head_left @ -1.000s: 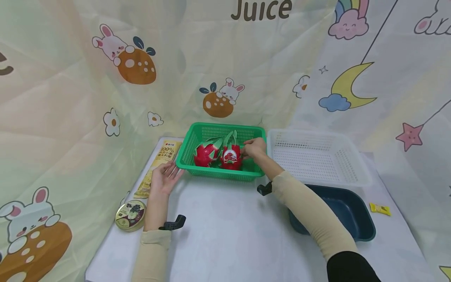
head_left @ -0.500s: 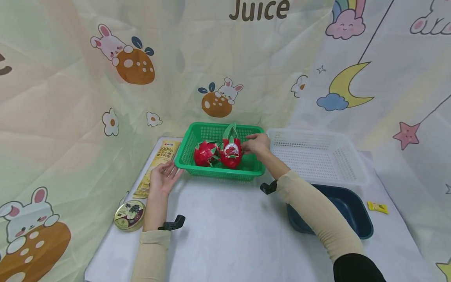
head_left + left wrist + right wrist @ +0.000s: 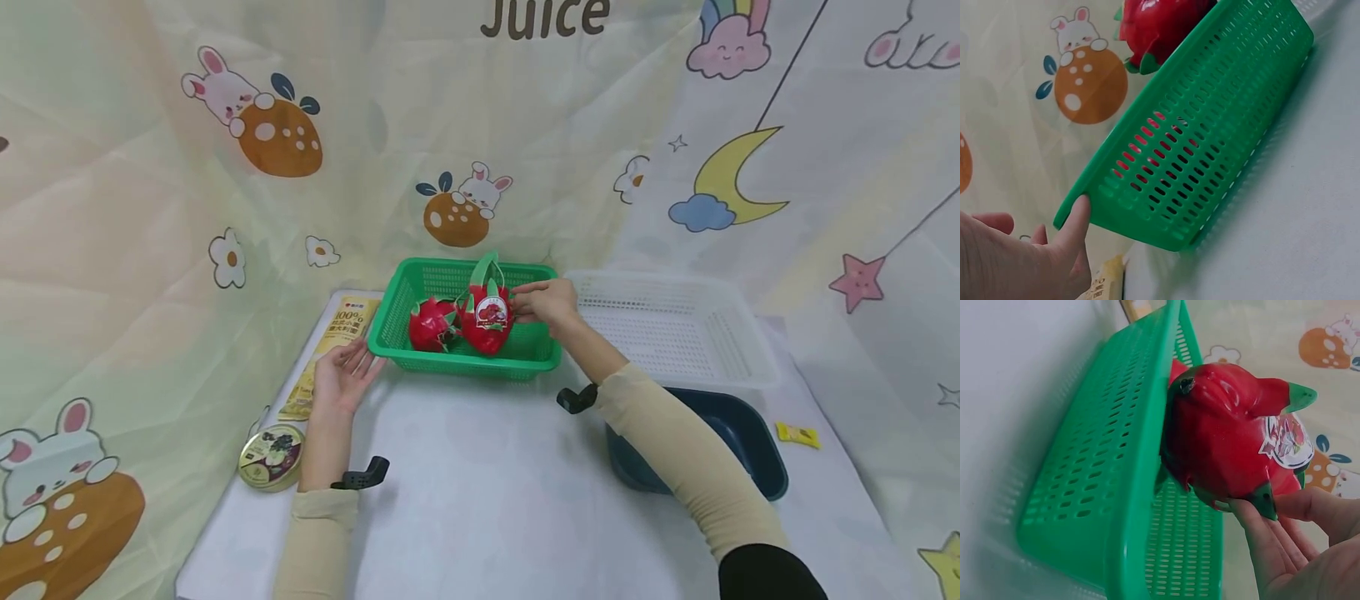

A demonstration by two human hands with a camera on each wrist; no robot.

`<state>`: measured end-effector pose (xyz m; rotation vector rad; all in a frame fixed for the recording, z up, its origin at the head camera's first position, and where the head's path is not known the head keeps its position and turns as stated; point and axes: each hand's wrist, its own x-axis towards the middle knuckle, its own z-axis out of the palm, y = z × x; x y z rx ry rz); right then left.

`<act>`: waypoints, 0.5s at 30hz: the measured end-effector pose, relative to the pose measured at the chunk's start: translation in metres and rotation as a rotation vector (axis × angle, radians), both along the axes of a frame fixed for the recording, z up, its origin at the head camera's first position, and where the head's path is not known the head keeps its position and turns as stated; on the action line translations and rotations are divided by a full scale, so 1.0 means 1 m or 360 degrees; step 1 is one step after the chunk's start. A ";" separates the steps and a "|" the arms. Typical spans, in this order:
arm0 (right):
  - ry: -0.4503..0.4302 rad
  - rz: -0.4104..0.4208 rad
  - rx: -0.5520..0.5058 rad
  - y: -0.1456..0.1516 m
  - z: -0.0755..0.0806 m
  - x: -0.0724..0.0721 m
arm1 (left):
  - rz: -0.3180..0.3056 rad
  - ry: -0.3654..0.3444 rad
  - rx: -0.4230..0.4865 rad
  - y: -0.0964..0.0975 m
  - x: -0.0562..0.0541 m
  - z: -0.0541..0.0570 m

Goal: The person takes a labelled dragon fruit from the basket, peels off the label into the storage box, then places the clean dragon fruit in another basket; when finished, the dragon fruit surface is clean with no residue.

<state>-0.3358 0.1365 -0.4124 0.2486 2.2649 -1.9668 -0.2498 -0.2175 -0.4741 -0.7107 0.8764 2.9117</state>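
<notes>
My right hand (image 3: 546,305) pinches a glossy red dragon fruit (image 3: 486,323) by a green-tipped scale, thumb against fingers. This fruit bears a round white label and long green leaves. It is held up at the front rim of the green basket (image 3: 1124,487) in the right wrist view. A second dragon fruit (image 3: 432,326) lies to its left inside the basket. At the basket's front left corner is my left hand (image 3: 343,375), palm turned up and fingers extended. One finger touches the basket's side just under the rim (image 3: 1100,159).
Left of the basket lie a yellow pasta packet (image 3: 333,350) and a round tin (image 3: 271,457). On the right stand a white perforated basket (image 3: 753,367) and a dark blue tub (image 3: 772,454). A small yellow packet (image 3: 798,434) lies beyond the tub. A printed cloth hangs behind.
The labelled dragon fruit has risen and its leaves now stand up above the basket's back rim. My right hand has lifted slightly with it. The left hand keeps its place at the corner.
</notes>
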 end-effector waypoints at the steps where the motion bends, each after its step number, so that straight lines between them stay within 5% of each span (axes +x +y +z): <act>1: -0.0002 -0.0002 -0.0011 0.001 0.002 0.001 | 0.0001 0.0003 0.0006 0.000 0.000 0.000; 15: -0.0016 0.0026 -0.0023 0.025 0.015 0.022 | -0.0063 0.0097 0.0008 -0.004 0.003 -0.003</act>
